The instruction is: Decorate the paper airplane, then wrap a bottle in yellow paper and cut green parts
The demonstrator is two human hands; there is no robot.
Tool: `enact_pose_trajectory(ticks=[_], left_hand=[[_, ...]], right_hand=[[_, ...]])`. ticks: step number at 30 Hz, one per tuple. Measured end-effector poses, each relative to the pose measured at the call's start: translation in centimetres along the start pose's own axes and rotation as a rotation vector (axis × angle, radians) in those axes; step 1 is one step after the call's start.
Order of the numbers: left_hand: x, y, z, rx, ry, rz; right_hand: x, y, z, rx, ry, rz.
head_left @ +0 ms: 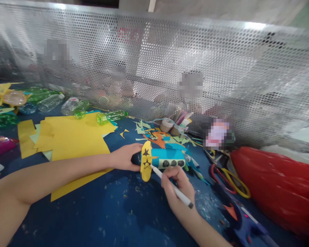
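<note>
Head view: left hand [125, 157] closed round the dark nose of a bottle aeroplane [170, 158] lying on the blue surface [118, 212], long axis left to right, right hand [179, 187] just beside it gripping a white marker [171, 186], tip touching the yellow wing [146, 163] with black stars; turquoise paper body, round black windows.

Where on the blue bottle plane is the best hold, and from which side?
The dark nose end, from the left, where the left hand wraps it. The bottle plane lies on its side; its yellow wing and the pen in the right hand block the middle.
</note>
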State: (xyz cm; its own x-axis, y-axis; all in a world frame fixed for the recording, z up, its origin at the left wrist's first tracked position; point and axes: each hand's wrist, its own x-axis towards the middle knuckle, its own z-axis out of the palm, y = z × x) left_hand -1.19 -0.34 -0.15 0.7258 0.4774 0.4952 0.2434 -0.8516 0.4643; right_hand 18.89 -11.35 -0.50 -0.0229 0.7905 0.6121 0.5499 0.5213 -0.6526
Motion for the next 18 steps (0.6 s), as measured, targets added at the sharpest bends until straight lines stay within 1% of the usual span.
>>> enact_pose_trajectory(ticks=[6,14,18], left_hand=[[0.0,-0.16,0.07,0.012,0.006,0.002],[0.01,-0.34,0.18,0.016,0.022,0.034],[-0.03,-0.28,0.2,0.026,0.02,0.028]], right_hand=[[0.26,-0.07,0.22,-0.052,-0.023,-0.044],[0.24,-0.05,0.14,-0.057,-0.045,-0.051],[0.23,-0.12,0.17,-0.048,-0.057,-0.035]])
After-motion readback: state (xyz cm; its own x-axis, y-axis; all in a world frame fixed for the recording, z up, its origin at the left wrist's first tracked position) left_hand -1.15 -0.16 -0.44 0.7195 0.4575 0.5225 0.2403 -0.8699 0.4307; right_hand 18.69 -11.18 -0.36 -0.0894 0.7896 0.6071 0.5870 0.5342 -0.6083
